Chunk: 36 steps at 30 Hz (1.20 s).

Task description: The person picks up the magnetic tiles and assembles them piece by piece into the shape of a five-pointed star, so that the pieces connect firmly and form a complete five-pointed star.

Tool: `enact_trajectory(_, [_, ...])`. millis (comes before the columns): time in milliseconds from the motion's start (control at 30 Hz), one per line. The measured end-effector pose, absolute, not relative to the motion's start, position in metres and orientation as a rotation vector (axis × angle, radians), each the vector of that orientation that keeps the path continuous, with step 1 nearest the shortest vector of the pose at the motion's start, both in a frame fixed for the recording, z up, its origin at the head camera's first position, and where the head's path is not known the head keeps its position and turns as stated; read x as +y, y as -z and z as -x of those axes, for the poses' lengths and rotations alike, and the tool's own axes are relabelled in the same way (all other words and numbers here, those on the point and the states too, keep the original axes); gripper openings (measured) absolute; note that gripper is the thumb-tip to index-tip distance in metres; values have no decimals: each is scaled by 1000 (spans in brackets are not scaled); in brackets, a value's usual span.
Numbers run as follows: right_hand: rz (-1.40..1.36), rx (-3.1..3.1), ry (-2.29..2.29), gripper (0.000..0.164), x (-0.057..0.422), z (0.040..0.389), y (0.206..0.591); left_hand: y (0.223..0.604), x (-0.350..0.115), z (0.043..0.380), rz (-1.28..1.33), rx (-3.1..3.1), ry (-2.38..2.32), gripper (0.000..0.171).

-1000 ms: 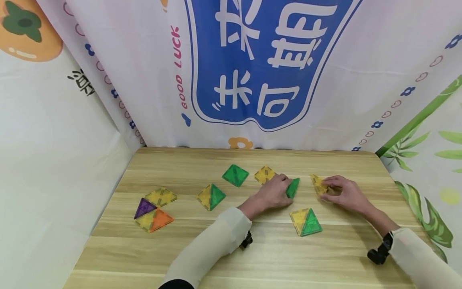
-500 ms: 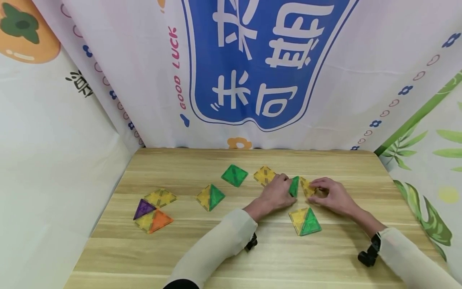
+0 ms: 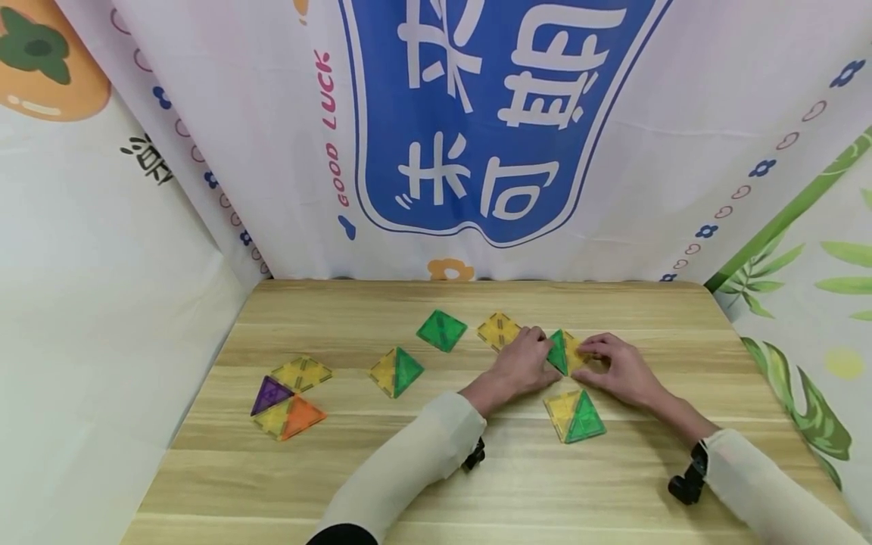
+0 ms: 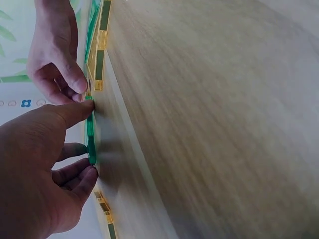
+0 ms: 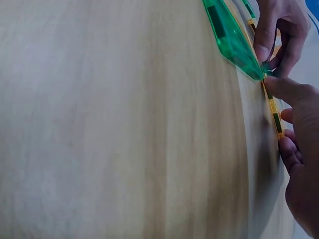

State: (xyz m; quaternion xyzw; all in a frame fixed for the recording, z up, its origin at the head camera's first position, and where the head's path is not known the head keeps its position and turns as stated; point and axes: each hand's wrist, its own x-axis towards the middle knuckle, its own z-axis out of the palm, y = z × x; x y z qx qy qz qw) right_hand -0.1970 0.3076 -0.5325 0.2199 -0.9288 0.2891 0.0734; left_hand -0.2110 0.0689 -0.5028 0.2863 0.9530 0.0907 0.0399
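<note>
Green triangle [image 3: 557, 353] | in left grip [image 3: 519, 363] | yellow triangle [image 3: 574, 351] | in right grip [image 3: 623, 371]

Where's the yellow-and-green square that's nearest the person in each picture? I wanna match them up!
Head: right of centre, just below the hands; the square lies on the table.
Left wrist: at the top, left of centre; yellow edge nearest, green behind.
Right wrist: top right, partly cut off; big green half in front.
Shared landmark: the left hand, in all three views.
</note>
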Motion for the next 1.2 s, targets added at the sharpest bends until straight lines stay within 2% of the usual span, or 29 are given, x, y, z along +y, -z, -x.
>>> enact_trajectory(300, [-666, -2800, -858, 39, 308, 198, 527, 500, 61, 213, -937, 2852, -373, 57])
enact_trajectory(600, [-717, -2730, -872, 35, 302, 191, 514, 486, 24, 210, -965, 2836, -470, 53])
enact_trajectory(833, [-950, -2647, -848, 32, 279, 177, 504, 466, -18, 207, -928, 2878, -516, 51])
enact_trajectory(1200, [-1420, -2561, -749, 52, 215, 149, 490, 456, -113, 199, -941, 3023, -520, 53])
